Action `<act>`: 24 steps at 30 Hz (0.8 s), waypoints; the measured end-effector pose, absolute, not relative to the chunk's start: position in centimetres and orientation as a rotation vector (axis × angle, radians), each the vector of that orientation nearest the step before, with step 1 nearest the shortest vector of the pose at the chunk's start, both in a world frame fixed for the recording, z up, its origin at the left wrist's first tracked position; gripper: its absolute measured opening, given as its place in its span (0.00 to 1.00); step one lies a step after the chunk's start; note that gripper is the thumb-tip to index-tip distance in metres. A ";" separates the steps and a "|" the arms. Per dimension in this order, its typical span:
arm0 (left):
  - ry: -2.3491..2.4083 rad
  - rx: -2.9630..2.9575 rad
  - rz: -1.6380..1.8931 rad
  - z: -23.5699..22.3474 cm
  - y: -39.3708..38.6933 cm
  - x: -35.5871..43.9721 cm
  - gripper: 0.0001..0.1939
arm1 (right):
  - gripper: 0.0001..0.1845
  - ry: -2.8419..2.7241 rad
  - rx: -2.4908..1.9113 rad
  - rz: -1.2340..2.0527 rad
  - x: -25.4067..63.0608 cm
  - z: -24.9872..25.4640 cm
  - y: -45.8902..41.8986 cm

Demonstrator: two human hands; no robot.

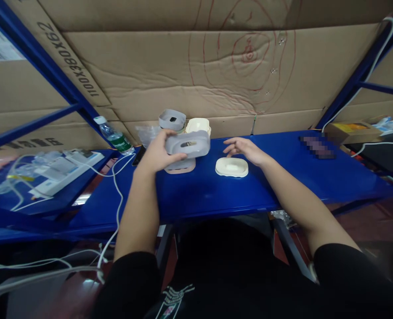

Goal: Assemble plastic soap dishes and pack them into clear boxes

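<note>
My left hand (161,153) grips a grey plastic cover with an oval opening (201,144) by its left end, thumb in front and fingers behind. Below that cover, a grey and pinkish plastic piece (182,167) lies on the table, partly hidden. My right hand (243,148) hovers with fingers apart and holds nothing. Just under it, a cream oval lid-like piece (231,167) rests on the blue table (209,195). Behind my left hand stand a grey box-shaped piece (172,119) and a cream tray-like piece (198,126).
A water bottle (115,135) leans at the back left, near a clear plastic bag (146,134). White cables (118,195) hang over the left edge. A blurred-out flat object (317,146) lies on the right. Cardboard (170,66) walls the back, between blue metal posts.
</note>
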State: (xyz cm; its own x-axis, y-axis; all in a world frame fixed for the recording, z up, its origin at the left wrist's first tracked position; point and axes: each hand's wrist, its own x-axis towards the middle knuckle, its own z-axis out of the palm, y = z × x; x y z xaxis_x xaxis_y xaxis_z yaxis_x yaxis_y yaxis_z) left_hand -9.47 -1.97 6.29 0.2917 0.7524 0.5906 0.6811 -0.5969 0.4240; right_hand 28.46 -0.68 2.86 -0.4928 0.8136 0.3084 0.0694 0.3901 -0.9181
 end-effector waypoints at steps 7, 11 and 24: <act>1.851 2.090 0.771 6.6 -1.5 -12.8 0.45 | 0.45 -2.489 -1.060 0.391 27.8 2.6 -1.8; 1.816 2.091 0.695 5.9 -1.0 -12.9 0.47 | 0.49 -2.660 -1.095 0.338 27.4 2.0 -2.0; 1.958 2.211 1.508 6.8 -2.0 -10.6 0.19 | 0.09 -2.627 -0.966 0.416 27.9 1.4 -1.2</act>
